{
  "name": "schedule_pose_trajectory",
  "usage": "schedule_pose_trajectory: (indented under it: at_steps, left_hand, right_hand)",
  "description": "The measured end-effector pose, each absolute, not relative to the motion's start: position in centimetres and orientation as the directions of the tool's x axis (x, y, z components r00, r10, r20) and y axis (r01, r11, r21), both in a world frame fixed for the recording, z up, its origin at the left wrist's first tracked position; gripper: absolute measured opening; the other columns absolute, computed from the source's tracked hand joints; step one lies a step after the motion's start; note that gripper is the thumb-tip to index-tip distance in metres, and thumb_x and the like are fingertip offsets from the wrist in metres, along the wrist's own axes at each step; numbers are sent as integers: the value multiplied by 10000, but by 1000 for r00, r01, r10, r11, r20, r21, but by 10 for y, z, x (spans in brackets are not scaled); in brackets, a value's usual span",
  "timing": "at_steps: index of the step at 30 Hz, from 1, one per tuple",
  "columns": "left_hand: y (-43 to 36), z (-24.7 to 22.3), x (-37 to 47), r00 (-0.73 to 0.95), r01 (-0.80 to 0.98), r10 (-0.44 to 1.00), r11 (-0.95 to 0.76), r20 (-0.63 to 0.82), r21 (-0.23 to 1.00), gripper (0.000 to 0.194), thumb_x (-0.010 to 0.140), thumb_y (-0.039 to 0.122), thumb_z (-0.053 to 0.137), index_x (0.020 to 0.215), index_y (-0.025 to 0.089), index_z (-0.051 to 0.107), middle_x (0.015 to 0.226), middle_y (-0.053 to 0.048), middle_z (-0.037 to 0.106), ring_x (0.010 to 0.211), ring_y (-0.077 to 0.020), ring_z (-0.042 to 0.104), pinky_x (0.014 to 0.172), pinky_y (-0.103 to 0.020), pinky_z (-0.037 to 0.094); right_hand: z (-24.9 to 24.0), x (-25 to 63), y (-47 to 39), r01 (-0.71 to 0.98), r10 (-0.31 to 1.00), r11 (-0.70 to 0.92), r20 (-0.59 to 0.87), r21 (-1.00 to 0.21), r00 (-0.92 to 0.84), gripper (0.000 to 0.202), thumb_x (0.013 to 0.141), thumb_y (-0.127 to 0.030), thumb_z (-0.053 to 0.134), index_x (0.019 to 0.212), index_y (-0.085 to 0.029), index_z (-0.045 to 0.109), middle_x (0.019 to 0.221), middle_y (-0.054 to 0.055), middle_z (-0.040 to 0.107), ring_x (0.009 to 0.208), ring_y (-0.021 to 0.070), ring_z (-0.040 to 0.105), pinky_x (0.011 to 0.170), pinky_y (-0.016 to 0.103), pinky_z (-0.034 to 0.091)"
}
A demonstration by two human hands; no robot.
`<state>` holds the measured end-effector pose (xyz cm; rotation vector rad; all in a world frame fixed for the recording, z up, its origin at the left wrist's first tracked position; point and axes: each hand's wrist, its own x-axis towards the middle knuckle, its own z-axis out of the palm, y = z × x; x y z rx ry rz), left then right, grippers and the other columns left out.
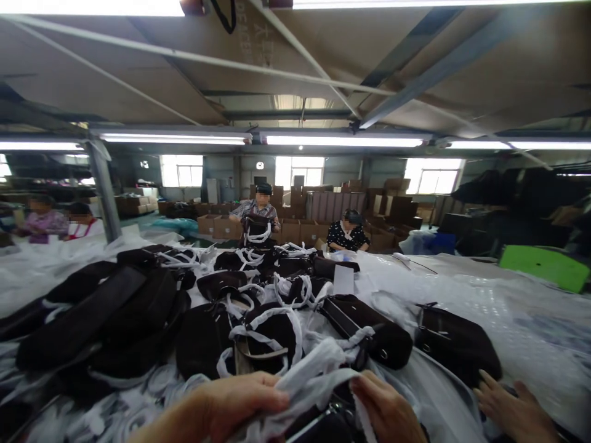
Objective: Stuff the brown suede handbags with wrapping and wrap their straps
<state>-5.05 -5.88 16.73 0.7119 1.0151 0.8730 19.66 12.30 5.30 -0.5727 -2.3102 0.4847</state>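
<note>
My left hand (244, 400) pinches a strip of white wrapping paper (316, 372) between thumb and fingers, near the bottom of the view. The far end of this strip passes into my right hand (385, 409), whose fingers are curled round it. Under both hands lies a dark handbag (325, 427) with metal fittings, partly hidden by the paper and my hands. Just beyond are more dark handbags, one with its handle wrapped in white (295, 326) and another with a round metal ring (369, 329).
At the right, a co-worker's hand (512, 403) touches a dark handbag (455, 341). Dark bags (124, 314) are heaped at the left. Clear bubble wrap (521, 320) covers the table's right side, near a green panel (545, 266). Two people (348, 234) work across the table.
</note>
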Motion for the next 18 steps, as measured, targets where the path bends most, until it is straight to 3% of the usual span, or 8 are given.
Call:
schedule_pose_trajectory:
  at_steps: [3,7,11,13,15,18]
  left_hand:
    - [-60,164,-60,263,-179,815,568,-517,804,646,523,415,877,1083,178,657,656,-3,677,432,-176,588,476,-281,503]
    - [-63,187,-70,283,-76,807,558,-519,826,397,631,364,796,952,186,645,540,16,619,489,-232,637,492,-307,524]
    - [-69,204,-78,320,-40,792,559,-519,828,281,741,383,715,934,186,660,489,-7,617,492,-250,640,473,-306,512]
    - [-71,204,-82,307,-14,792,559,-528,829,369,771,520,712,821,155,685,446,-28,591,468,-252,625,455,-310,504]
    - [-73,205,-83,312,-7,807,529,-501,848,601,752,722,687,770,122,708,435,-48,583,448,-245,608,442,-312,496]
    - [-73,213,-83,301,-102,874,428,-382,898,691,698,785,715,853,112,730,516,-62,646,439,-208,591,437,-280,476]
  right_hand:
    - [31,221,144,307,584,801,558,-513,-590,322,1016,-415,460,799,-270,648,760,1,696,676,159,706,640,222,543]
    - [21,228,146,334,589,805,595,-490,-547,261,1005,-394,475,884,-278,675,841,20,720,761,178,731,690,228,565]
    - [16,213,141,326,594,799,580,-505,-558,261,1003,-367,469,877,-269,676,835,22,730,724,160,732,670,208,573]
    - [18,202,140,318,619,780,590,-538,-518,313,1003,-407,456,821,-262,666,768,20,710,660,158,709,631,213,569]
    - [25,193,140,301,644,759,592,-578,-485,342,996,-448,457,812,-260,675,756,25,703,657,166,701,627,226,573]
    - [43,194,135,264,656,744,597,-613,-461,331,947,-513,530,854,-262,726,1064,88,750,949,231,736,826,297,604]
